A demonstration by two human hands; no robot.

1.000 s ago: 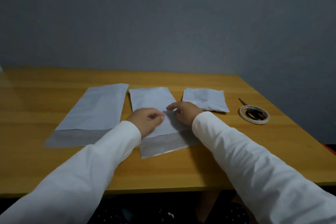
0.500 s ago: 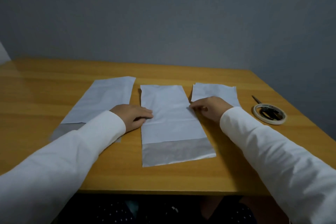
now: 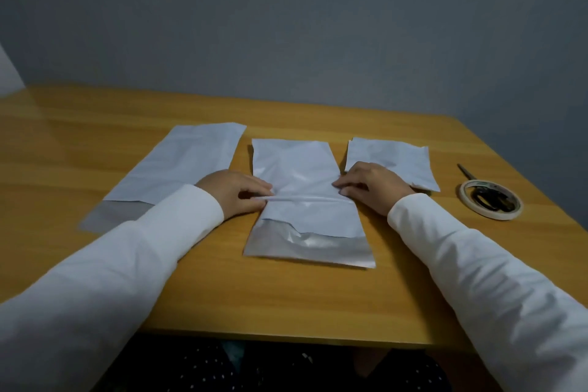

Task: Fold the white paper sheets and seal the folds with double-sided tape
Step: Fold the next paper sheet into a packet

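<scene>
Three white sheets on the wooden bench (image 3: 286, 305). Far left, an untouched long sheet (image 3: 187, 162), flat, grey-banded at its near end. Centre, the middle sheet (image 3: 302, 175), thin and slightly crinkled, ridged across its width: left hand (image 3: 234, 194) and right hand (image 3: 370, 186) pinching that ridge at either edge. Probably mid-fold; next, flattening the crease squarely. Right, a shorter folded sheet (image 3: 394, 162), then the tape roll (image 3: 490, 204) ringing dark scissors (image 3: 477, 188).

A wooden table (image 3: 95, 124) stands against a grey wall (image 3: 286, 26).
</scene>
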